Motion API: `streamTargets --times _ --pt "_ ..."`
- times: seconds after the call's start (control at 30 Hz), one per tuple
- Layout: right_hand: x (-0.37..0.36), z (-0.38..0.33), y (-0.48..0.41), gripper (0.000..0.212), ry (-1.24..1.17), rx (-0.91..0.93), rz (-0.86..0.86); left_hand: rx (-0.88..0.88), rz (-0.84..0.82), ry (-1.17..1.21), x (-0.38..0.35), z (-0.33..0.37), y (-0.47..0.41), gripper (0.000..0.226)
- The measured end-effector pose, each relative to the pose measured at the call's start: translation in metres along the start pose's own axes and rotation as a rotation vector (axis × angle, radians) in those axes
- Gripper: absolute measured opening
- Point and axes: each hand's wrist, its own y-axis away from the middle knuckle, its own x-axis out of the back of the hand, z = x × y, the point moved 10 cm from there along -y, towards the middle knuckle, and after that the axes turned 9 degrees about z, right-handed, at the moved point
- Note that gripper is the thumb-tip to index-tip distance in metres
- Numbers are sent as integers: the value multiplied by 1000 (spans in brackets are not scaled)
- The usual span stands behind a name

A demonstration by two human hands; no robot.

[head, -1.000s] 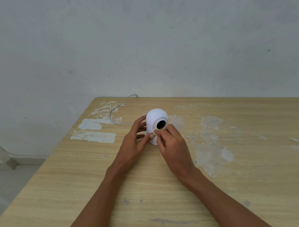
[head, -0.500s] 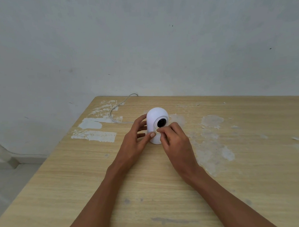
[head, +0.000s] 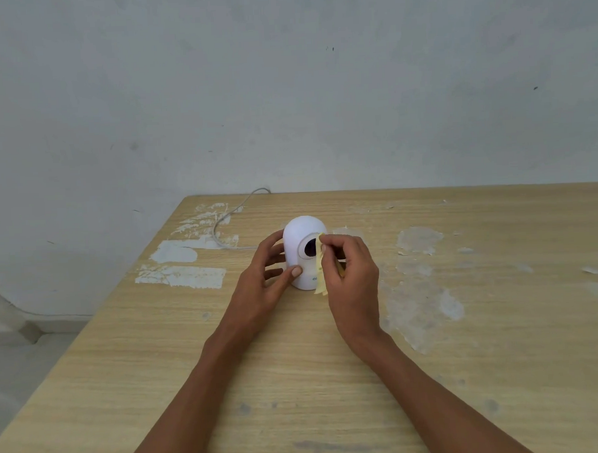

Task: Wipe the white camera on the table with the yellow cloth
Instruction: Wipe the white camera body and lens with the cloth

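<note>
A white dome-shaped camera (head: 299,236) with a dark round lens stands upright on the wooden table (head: 297,380). My left hand (head: 264,284) wraps its left side, thumb pressed on the lower front of the base. My right hand (head: 353,275) pinches a small pale yellow cloth (head: 320,270) between thumb and fingers. The cloth hangs down against the camera's right front, just beside the lens. Part of the cloth is hidden inside my right hand.
A thin grey cable (head: 229,222) runs from behind the camera over the table's back edge. White worn patches (head: 180,276) mark the tabletop left and right. A grey wall (head: 284,90) stands right behind the table; the floor (head: 19,368) drops off at left.
My right hand has lifted from the camera's lower front to the level of the lens, and the yellow cloth now shows hanging from its fingers. The left hand keeps its hold.
</note>
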Motion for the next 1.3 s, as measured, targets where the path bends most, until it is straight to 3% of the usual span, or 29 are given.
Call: streamTargets --times 0.13,0.23,0.33,0.47,0.6,0.8,1.07,1.3 --pt "-2 25 -1 14 78 -115 -98 10 -19 -39 -2 2 -3 59" --pt "-7 34 2 14 136 -127 -238 19 -84 -121 -5 7 -9 77" --pt "5 41 -14 15 117 -196 -152 -6 -160 -211 -8 15 -16 92" --pt "5 40 -38 20 -32 -303 -93 -28 -177 -252 -8 19 -20 81" --pt "-14 32 -31 35 -133 -370 -223 -6 -169 -252 -6 15 -21 79" --pt "-27 68 3 51 42 -451 -514 10 -168 -265 -5 15 -21 79" --pt "-12 52 -17 39 -85 -428 -322 40 -172 -257 0 12 -27 78" --pt "-23 70 0 42 25 -487 -460 118 -240 -139 3 4 -29 79"
